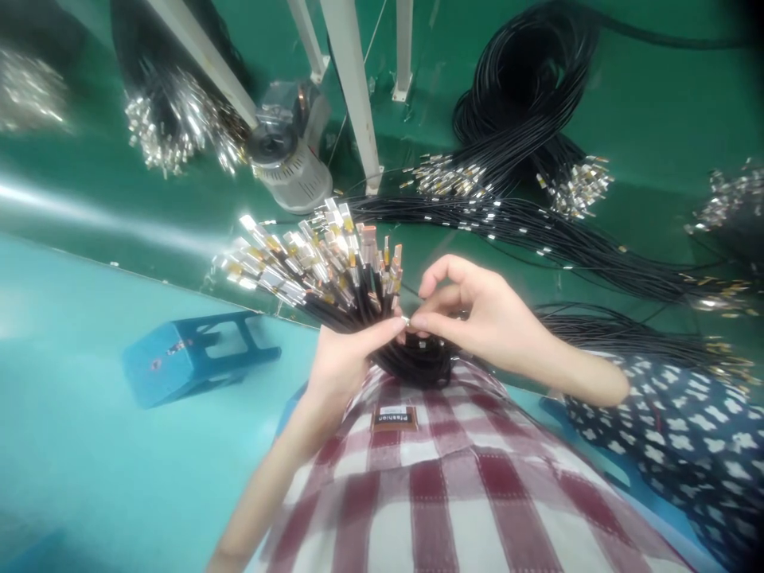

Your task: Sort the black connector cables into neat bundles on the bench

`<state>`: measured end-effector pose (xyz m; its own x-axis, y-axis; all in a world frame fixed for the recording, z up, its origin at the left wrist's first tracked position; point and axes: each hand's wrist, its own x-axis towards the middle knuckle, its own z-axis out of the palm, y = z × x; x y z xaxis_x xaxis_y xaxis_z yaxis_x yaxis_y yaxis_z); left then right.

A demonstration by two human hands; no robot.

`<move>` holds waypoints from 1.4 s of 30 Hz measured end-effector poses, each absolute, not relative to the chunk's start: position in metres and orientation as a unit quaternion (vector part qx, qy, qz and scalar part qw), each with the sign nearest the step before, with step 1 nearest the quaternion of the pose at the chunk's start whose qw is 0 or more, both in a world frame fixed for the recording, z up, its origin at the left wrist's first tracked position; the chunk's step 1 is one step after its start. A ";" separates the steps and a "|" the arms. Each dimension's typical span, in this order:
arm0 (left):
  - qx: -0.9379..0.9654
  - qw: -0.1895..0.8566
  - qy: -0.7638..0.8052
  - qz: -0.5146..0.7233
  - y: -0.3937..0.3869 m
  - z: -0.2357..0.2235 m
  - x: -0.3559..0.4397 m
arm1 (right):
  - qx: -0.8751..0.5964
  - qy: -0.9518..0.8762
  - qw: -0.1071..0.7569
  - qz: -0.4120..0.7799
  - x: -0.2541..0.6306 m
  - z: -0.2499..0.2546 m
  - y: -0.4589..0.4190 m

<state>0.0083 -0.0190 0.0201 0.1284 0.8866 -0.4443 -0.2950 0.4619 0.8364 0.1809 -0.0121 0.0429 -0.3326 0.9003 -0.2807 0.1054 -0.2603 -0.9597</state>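
Observation:
A thick bundle of black cables (334, 312) lies over the lap, its many metal connector ends (322, 251) fanned out up and to the left. My left hand (349, 350) is closed around the bundle's near side, with its thumb stretched toward the right hand. My right hand (471, 306) pinches a small shiny cable connector (407, 321) between thumb and index finger, right at the left thumb's tip. The other right fingers are curled. Most of the left fingers are hidden under the cables, and the pinched piece shows only in part.
On the green work surface (418, 127) lie a coiled cable bundle (519, 87) and more cable bundles (573, 239). A grey-white machine (292, 151) stands by white posts (352, 87). A blue stool (196, 354) is at left. A patterned sleeve (668, 430) shows at right.

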 end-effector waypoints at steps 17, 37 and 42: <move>0.297 0.698 0.477 0.444 -0.020 0.020 0.008 | -0.531 -0.644 0.144 0.532 0.220 0.043 -0.052; 0.367 0.736 0.417 0.387 -0.012 0.012 0.001 | -0.397 -0.431 0.093 0.805 0.219 0.051 -0.015; 0.378 0.745 0.392 0.386 -0.011 0.016 0.004 | -0.427 -0.517 0.078 0.738 0.210 0.053 -0.009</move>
